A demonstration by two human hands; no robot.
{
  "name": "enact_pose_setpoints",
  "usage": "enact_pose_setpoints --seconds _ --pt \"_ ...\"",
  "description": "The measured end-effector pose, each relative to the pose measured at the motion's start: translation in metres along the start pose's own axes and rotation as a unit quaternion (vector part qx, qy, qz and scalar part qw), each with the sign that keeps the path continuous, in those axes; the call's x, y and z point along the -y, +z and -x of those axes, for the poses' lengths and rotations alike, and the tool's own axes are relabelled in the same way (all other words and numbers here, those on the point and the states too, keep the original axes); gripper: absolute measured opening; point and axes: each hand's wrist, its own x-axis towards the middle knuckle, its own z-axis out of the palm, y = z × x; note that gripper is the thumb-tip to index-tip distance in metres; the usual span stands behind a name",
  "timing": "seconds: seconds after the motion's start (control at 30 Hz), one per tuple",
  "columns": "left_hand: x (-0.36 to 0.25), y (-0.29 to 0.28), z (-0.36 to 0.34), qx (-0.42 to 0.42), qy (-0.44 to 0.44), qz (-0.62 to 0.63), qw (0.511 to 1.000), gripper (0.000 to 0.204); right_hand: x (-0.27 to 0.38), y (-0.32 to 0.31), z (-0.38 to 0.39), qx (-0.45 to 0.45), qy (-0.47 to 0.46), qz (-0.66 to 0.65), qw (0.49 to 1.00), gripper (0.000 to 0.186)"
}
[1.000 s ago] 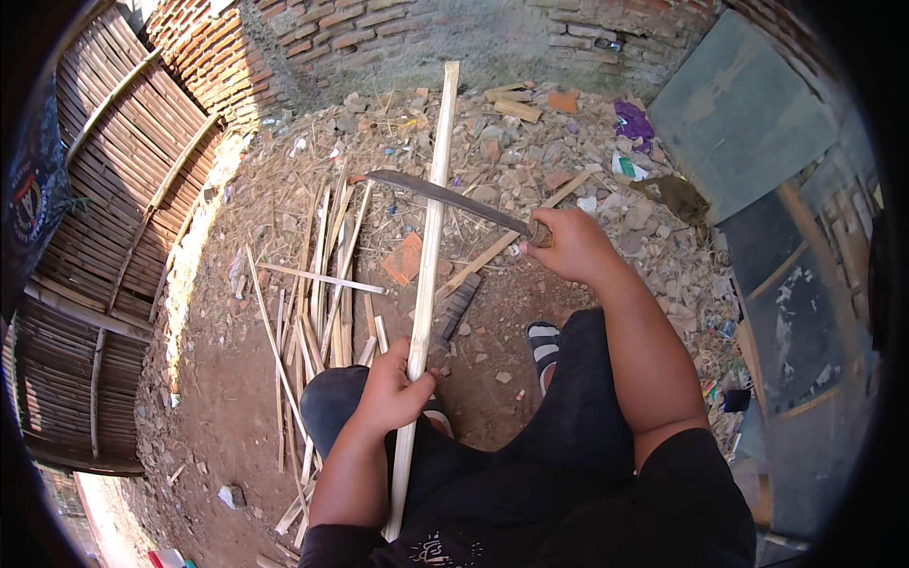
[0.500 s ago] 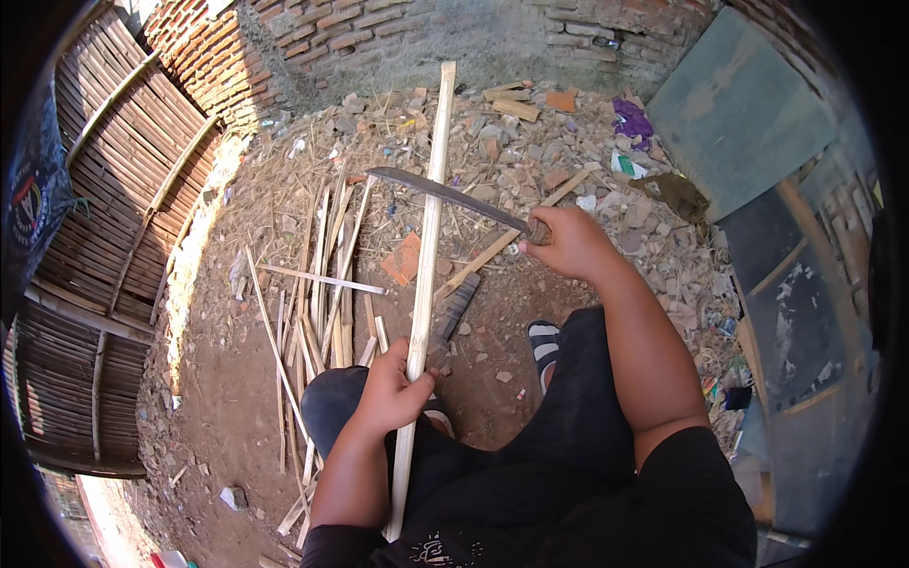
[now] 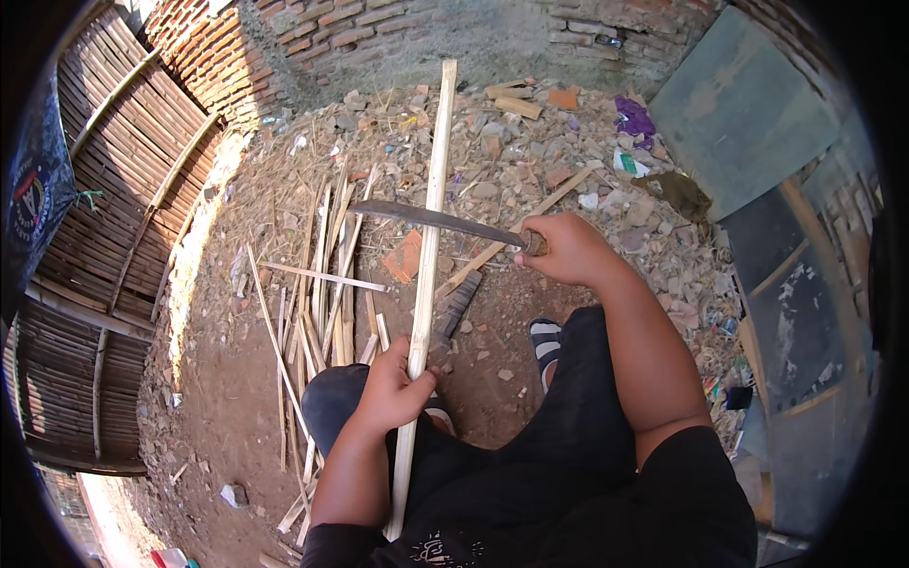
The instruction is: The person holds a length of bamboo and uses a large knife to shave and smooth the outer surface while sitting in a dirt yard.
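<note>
My left hand is wrapped round the lower part of a long pale wooden strip, which slopes up and away from my lap. In my right hand is the handle of a machete, its long dark blade pointing left. The blade lies across the strip above my left hand; its curved tip reaches past the strip's left side. Whether the edge bites into the wood I cannot tell. Beneath the strip, between my feet, a dark ridged block-like piece lies on the ground, partly hidden by the strip and my hand.
Several cut wooden strips lie in a loose pile left of my knee. Rubble and litter spread toward a brick wall. A bamboo panel stands at left, grey-green boards lean at right. My sandalled foot rests on the dirt.
The machete has slid down along the strip toward my left hand, and its blade is now closer to level. My right hand has dropped slightly; my left hand and the strip stay put.
</note>
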Motion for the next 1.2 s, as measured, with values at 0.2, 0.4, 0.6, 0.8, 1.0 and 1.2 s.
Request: enact_pose_setpoints --seconds 0.2,0.4,0.6,0.8,1.0,1.2 --pt "-0.014 0.002 0.001 0.012 -0.004 0.016 1.0 0.021 -0.001 -0.002 0.006 -0.033 -0.008 -0.021 0.999 0.043" --pt "-0.007 0.002 0.002 0.008 -0.01 0.021 1.0 0.021 0.002 0.017 0.006 0.071 -0.125 -0.001 0.99 0.043" --pt "-0.001 0.002 0.002 0.014 -0.018 0.01 1.0 0.023 -0.009 -0.004 -0.003 -0.062 0.038 -0.008 0.997 0.045" --pt "-0.009 0.0 0.001 0.02 0.001 -0.005 1.0 0.023 0.003 0.018 0.008 -0.002 -0.087 -0.038 0.996 0.039" --pt "-0.006 0.001 0.003 0.025 0.0 0.022 0.999 0.022 0.001 0.004 0.001 0.011 -0.032 0.002 0.999 0.042" --pt "-0.009 0.002 0.003 0.027 -0.015 0.03 0.999 0.022 -0.007 -0.002 0.003 -0.039 0.001 -0.023 0.999 0.041"
